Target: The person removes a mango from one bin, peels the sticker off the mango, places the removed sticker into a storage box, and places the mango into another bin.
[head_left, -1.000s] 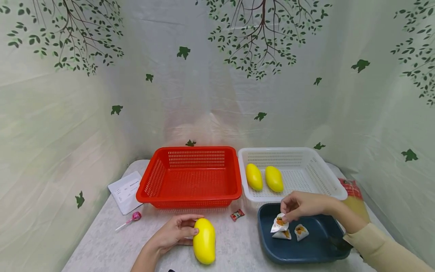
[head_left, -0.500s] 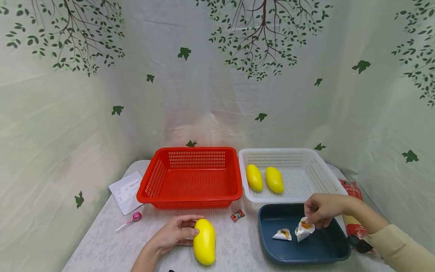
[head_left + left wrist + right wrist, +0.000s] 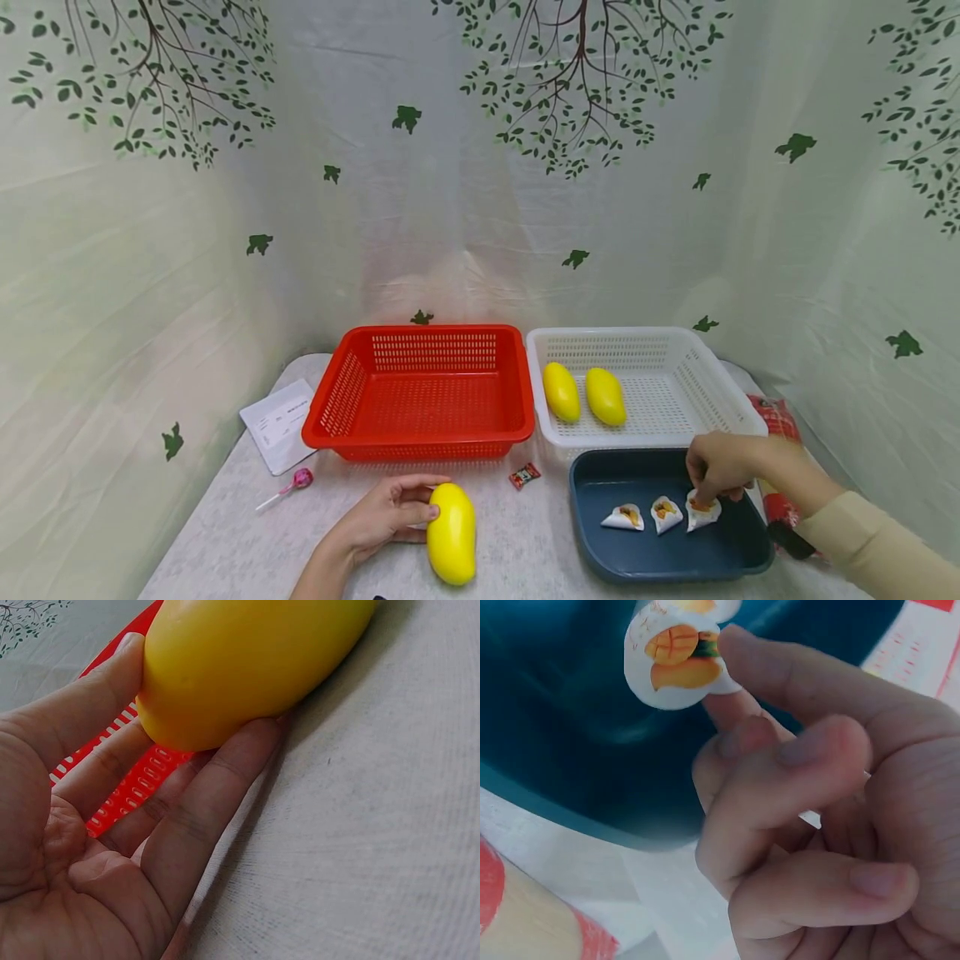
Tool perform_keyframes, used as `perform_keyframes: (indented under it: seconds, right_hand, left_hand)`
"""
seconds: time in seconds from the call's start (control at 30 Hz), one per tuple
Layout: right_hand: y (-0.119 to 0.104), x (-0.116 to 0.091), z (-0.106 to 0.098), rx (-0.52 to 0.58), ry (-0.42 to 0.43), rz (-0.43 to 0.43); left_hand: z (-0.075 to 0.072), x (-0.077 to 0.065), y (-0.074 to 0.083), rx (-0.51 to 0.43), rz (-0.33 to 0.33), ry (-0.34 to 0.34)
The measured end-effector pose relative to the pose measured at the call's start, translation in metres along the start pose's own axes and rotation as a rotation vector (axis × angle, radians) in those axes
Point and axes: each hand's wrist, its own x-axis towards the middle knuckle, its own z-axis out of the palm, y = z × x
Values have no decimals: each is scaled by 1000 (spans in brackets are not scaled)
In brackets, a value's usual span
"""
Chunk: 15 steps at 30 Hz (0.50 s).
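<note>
A yellow mango (image 3: 452, 534) lies on the table before the red basket. My left hand (image 3: 384, 518) holds its near side, thumb on one face and fingertips on the other; the left wrist view shows the mango (image 3: 240, 667) up close. Inside the dark blue basin (image 3: 651, 564), my right hand (image 3: 722, 468) pinches the edge of a white-wrapped candy (image 3: 702, 511) between thumb and index finger. A mango picture is printed on that candy (image 3: 681, 666). Two similar candies, a left one (image 3: 624, 517) and a middle one (image 3: 665, 515), sit beside it in a row.
Behind stand a red basket (image 3: 431, 437) and a white basket (image 3: 675, 333) with two mangoes (image 3: 561, 392). A red-wrapped sweet (image 3: 524, 476), a lollipop (image 3: 302, 477) and a white paper (image 3: 279, 427) lie on the table. A red-and-yellow packet (image 3: 776, 417) lies right of the basin.
My right hand has carried one candy from the left pile, past the middle candy, to the right side of the basin. My left hand and the mango have stayed put.
</note>
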Motion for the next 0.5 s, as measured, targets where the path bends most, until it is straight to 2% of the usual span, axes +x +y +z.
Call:
perform_keyframes:
  seconds: [0.5]
  right_hand:
    - [-3,9,20,-139,-3,89]
  left_hand:
    - [-1,2,-2,7,-4,4]
